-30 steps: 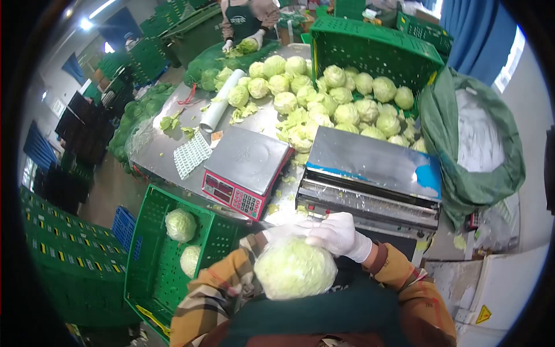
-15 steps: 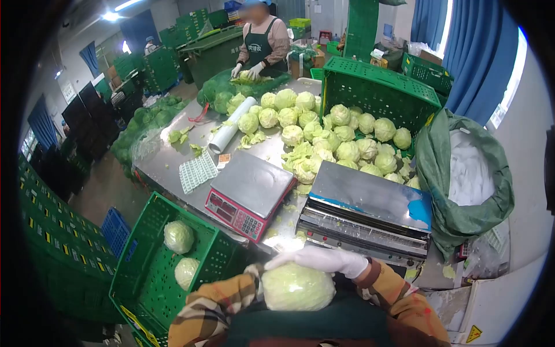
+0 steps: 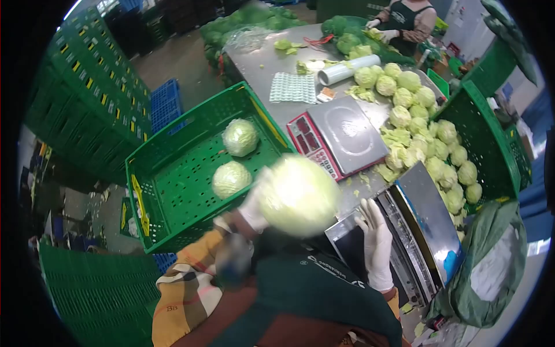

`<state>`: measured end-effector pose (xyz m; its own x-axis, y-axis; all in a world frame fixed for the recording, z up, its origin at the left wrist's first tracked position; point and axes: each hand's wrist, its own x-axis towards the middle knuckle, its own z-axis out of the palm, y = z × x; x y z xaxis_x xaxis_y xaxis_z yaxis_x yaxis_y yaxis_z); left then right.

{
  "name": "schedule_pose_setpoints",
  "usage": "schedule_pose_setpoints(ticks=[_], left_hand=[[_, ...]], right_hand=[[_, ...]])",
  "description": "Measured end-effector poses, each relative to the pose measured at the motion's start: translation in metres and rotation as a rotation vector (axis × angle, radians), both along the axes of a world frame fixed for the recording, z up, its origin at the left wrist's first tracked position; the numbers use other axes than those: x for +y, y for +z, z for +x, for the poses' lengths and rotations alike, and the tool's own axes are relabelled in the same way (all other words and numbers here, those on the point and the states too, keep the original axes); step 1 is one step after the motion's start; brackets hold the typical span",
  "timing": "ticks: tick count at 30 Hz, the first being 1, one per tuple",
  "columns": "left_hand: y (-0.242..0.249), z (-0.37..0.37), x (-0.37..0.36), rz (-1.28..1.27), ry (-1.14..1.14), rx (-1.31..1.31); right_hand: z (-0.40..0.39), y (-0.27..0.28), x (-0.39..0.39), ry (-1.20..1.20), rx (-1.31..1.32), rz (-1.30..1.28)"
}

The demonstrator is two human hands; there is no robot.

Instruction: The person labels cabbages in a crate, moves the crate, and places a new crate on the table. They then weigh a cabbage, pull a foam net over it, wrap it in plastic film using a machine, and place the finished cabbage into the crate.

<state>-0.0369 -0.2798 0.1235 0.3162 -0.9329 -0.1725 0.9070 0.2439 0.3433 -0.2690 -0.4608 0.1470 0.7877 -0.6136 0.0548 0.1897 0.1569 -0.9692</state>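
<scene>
A wrapped cabbage (image 3: 300,196), shiny and blurred by motion, is up in front of my chest. My left hand (image 3: 254,205), in a white glove, grips it from the left side; the cabbage hides most of the fingers. Apart from the cabbage, my gloved right hand (image 3: 376,243) is open, its fingers stretched out beside the wrapping machine (image 3: 413,231). To the left, a green crate (image 3: 173,136) holds two wrapped cabbages, one farther back (image 3: 240,137) and one nearer (image 3: 231,180).
A red-framed scale (image 3: 352,136) sits on the metal table (image 3: 254,55), near a white roll (image 3: 348,70) and a label sheet (image 3: 292,88). Unwrapped cabbages (image 3: 417,124) are heaped at the right beside a tipped crate (image 3: 485,139). A co-worker (image 3: 410,23) handles leaves at the back.
My view has turned left toward the crate. The cabbage has risen and moved toward the crate in my left hand. My right hand has come off it.
</scene>
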Motion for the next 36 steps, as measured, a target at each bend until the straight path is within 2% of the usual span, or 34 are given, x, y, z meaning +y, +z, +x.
schedule_pose_setpoints(ticks=[1, 3, 5, 7, 9, 11, 13, 15, 17, 18, 19, 20, 22, 23, 24, 25, 26, 27, 28, 29, 31, 33, 35, 36], left_hand=[[0.009, 0.028, 0.016, -0.067, 0.096, -0.036], [0.016, 0.086, 0.055, -0.015, 0.241, -0.158], [-0.010, 0.144, 0.095, 0.269, 0.541, -0.346], [-0.050, 0.191, 0.139, 0.329, 0.611, -0.384], [-0.074, 0.222, 0.159, 0.466, 0.565, -0.540], [-0.103, 0.227, 0.165, 0.380, 0.531, -0.263], [-0.144, 0.222, 0.185, 0.775, 0.635, -0.213], [-0.174, 0.226, 0.194, 1.069, 0.503, -0.125], [-0.197, 0.270, 0.212, 1.019, 0.388, -0.268], [-0.232, 0.317, 0.231, 1.473, 0.424, -0.621], [-0.192, 0.302, 0.199, 2.078, 0.492, -1.016], [-0.117, 0.261, 0.138, 2.282, 0.578, -1.165], [-0.092, 0.272, 0.076, 1.968, 0.926, -1.592], [-0.081, 0.272, 0.032, 1.737, 1.039, -1.806], [-0.054, 0.253, -0.028, 1.402, 1.083, -1.888], [-0.033, 0.236, -0.083, 1.139, 1.044, -1.990], [-0.021, 0.219, -0.139, 0.968, 1.033, -1.968], [-0.035, 0.227, -0.185, 0.824, 0.993, -1.982], [-0.023, 0.211, -0.231, 0.668, 0.847, -1.872], [-0.039, 0.223, -0.276, 0.704, 0.774, -1.927], [-0.036, 0.215, -0.353, 0.709, 0.583, -1.932], [-0.079, 0.247, -0.428, 0.782, 0.597, -2.097], [-0.068, 0.246, -0.478, 1.062, 0.319, -2.236], [-0.080, 0.262, -0.505, 1.073, 0.253, -2.209]], right_hand=[[-0.002, -0.005, -0.004, -0.004, 0.020, 0.069], [-0.010, -0.022, -0.009, -0.028, 0.073, 0.127], [-0.012, -0.026, -0.009, -0.044, 0.099, 0.172], [-0.009, -0.029, -0.004, -0.099, 0.112, 0.225], [-0.012, -0.028, -0.003, -0.073, 0.200, 0.214], [-0.015, -0.025, -0.002, -0.053, 0.171, 0.224], [-0.017, -0.023, -0.002, -0.049, 0.217, 0.236], [-0.023, -0.027, -0.006, -0.030, 0.238, 0.204], [-0.030, -0.021, -0.009, -0.053, 0.263, 0.179], [-0.036, -0.022, -0.012, -0.081, 0.279, 0.170], [-0.041, -0.022, -0.015, -0.100, 0.288, 0.163], [-0.046, -0.023, -0.020, -0.120, 0.276, 0.165], [-0.060, -0.023, -0.027, -0.170, 0.352, 0.144], [-0.066, -0.023, -0.030, -0.197, 0.345, 0.150], [-0.070, -0.023, -0.034, -0.216, 0.369, 0.133], [-0.072, -0.023, -0.039, -0.226, 0.392, 0.115], [-0.075, -0.018, -0.045, -0.252, 0.406, 0.104], [-0.079, -0.017, -0.051, -0.252, 0.394, 0.099], [-0.084, -0.017, -0.058, -0.296, 0.411, 0.068], [-0.087, -0.017, -0.066, -0.339, 0.428, 0.033], [-0.092, -0.009, -0.083, -0.468, 0.445, 0.043], [-0.097, -0.002, -0.103, -0.586, 0.531, -0.059], [-0.100, 0.012, -0.127, -0.703, 0.544, -0.125], [-0.102, 0.013, -0.138, -0.766, 0.594, -0.192]])
